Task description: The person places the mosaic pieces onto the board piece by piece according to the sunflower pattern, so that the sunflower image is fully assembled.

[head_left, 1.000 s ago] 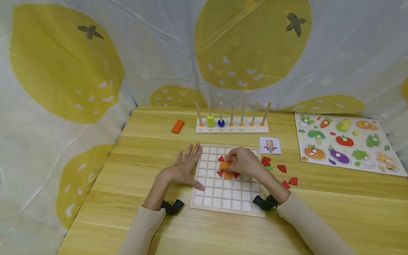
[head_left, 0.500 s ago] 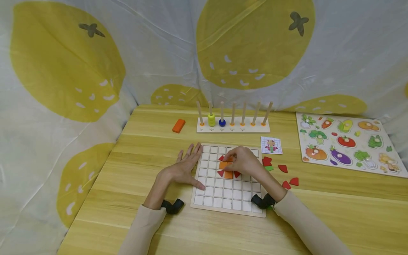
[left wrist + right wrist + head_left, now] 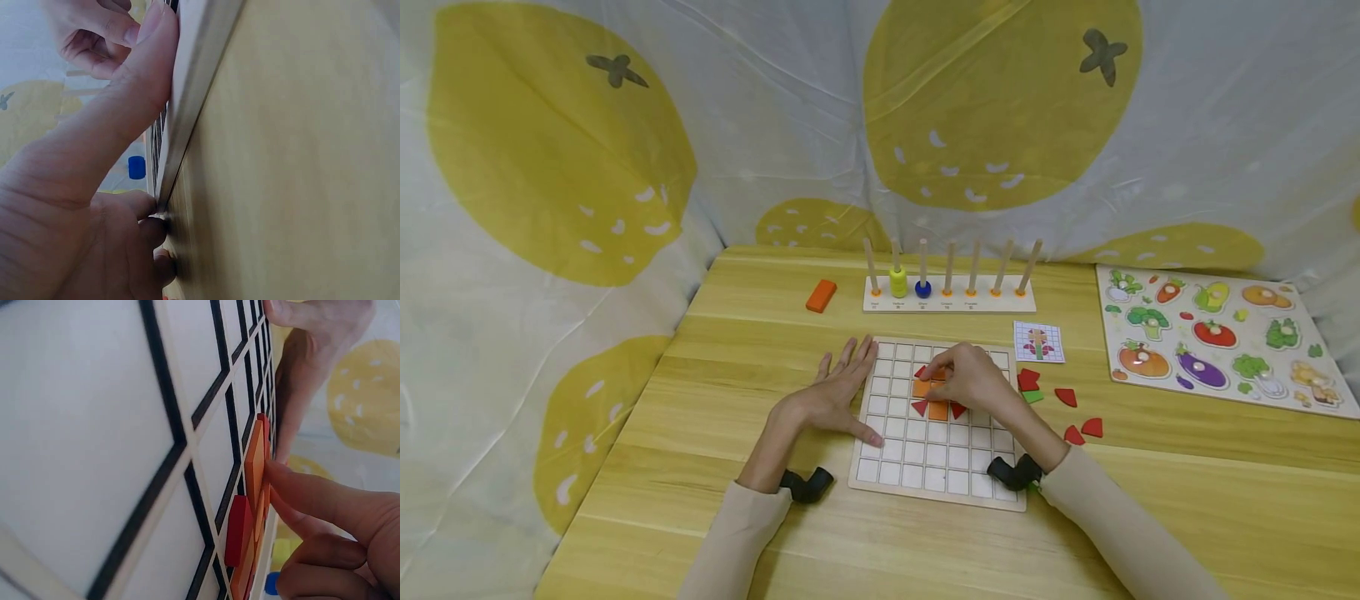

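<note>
Flat orange square wooden tile (image 3: 925, 388) sits mid-grid on the white gridded wooden board (image 3: 925, 467), under the right hand (image 3: 973, 379), whose grip nudges it with curled fingertips (image 3: 294, 481). Best to press lightly and square it to the black lines. Beside that grip, the left hand (image 3: 835, 392) lies flat, fingers straight, bracing the board's edge on the bench (image 3: 737, 350).

Grid board (image 3: 917, 467): we see white squares ruled in black, with a pale wood rim.
Square tiles (image 3: 937, 410): orange.
Triangle tiles (image 3: 918, 407): red.
Loose pieces (image 3: 1064, 397): red, one green.
Block (image 3: 821, 296): orange.
Peg rack (image 3: 951, 304): white base, with a yellow and a blue ring.
Card (image 3: 1038, 342): white, with a pink-and-orange pattern.
Vegetable puzzle (image 3: 1213, 346): white, many-coloured pictures.
Table (image 3: 745, 333): light wood grain.
Curtain (image 3: 550, 167): white with yellow lemons.
Sleeves (image 3: 730, 542): beige.
</note>
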Motion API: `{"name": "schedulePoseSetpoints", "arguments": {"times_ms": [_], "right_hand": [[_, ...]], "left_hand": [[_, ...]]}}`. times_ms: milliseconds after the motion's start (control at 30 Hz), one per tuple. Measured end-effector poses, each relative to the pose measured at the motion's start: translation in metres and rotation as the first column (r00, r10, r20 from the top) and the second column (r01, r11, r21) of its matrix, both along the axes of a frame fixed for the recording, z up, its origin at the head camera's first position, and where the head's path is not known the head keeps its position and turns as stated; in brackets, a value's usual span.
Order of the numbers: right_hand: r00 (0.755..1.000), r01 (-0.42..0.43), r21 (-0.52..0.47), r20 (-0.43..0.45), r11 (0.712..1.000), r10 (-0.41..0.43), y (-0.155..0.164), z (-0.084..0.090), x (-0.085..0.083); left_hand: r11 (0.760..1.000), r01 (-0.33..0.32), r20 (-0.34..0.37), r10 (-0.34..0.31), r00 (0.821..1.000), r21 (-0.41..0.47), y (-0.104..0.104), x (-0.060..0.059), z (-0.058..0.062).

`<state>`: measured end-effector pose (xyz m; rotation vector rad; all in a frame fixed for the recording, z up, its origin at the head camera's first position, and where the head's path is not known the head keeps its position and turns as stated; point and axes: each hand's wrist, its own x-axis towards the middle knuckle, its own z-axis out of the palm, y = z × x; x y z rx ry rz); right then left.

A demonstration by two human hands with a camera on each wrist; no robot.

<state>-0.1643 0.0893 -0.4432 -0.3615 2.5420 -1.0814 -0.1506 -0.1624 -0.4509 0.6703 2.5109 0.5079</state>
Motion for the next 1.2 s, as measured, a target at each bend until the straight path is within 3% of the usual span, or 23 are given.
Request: {"name": "schedulePoseSetpoints", "arguments": {"times_ms": [667,900,1200], "right_hand": [[1.000,0.018,-0.065,0.008,0.998,-0.017,0.008,0.001,0.002],[0.998,0.063,-0.114,0.014,0.991,-0.062,0.048,0.002,0.012],[0.993,0.115,-0.045,-0.020,0.992,-0.116,0.116,0.000,0.026]], "left_hand": [[1.000,-0.001,0.004,0.001,1.000,-0.001,0.001,-0.001,0.000],[1.000,0.002,0.004,-0.002,1.000,-0.001,0.001,0.001,0.000],[1.000,0.007,0.002,-0.007,1.000,-0.004,0.001,0.001,0.001]]}}
